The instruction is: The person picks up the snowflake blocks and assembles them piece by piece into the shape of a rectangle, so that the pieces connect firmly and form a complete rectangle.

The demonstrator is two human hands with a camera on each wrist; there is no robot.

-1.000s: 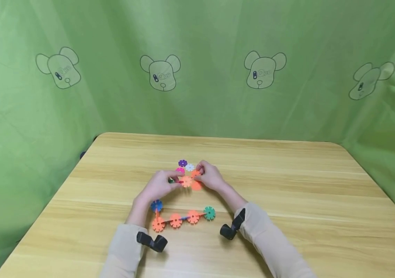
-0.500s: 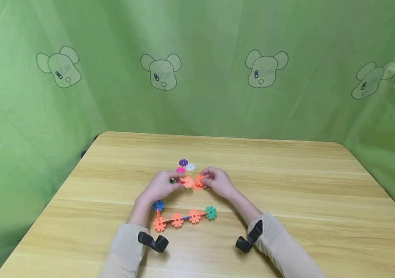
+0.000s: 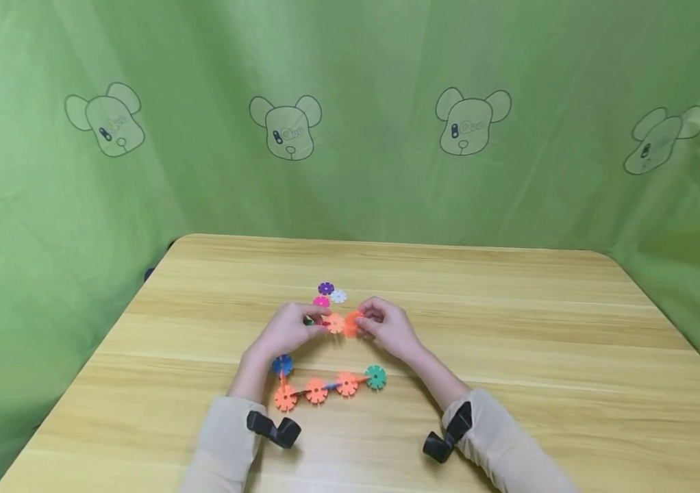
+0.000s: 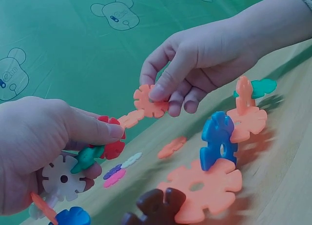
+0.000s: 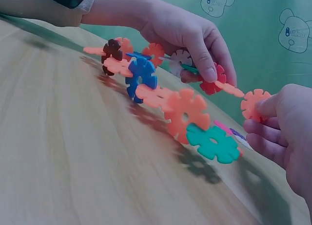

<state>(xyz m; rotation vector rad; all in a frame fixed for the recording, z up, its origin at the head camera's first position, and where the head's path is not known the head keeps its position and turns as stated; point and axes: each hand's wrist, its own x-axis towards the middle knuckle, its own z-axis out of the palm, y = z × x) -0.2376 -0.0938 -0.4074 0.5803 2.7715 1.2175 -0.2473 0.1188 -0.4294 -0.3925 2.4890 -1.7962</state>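
Note:
My left hand [image 3: 288,330] pinches a red snowflake disc [image 4: 116,149] between thumb and fingers. From that disc run a green disc [image 4: 88,159] and a white disc [image 4: 52,182] on one side, an orange disc [image 4: 131,119] on the other. An orange snowflake disc [image 5: 251,104] is pinched by my right hand [image 3: 389,327]; its rim meets or nearly meets that end orange disc, and I cannot tell whether their slots are joined. The rest of the linked chain, with a brown disc [image 5: 112,57], a blue disc [image 5: 139,79] and a green end disc [image 5: 213,143], stands on the table.
Loose on the wooden table [image 3: 510,329] beyond my hands lie a purple disc [image 3: 326,288], a white loose disc [image 3: 339,296] and a pink disc [image 3: 321,301]. Another loose orange disc [image 4: 172,148] lies below my right hand. A green curtain [image 3: 362,192] surrounds the table.
My right hand has moved right and nearer, carrying an orange disc from beside the loose pieces to the end of the chain. My left hand has stayed almost in place.

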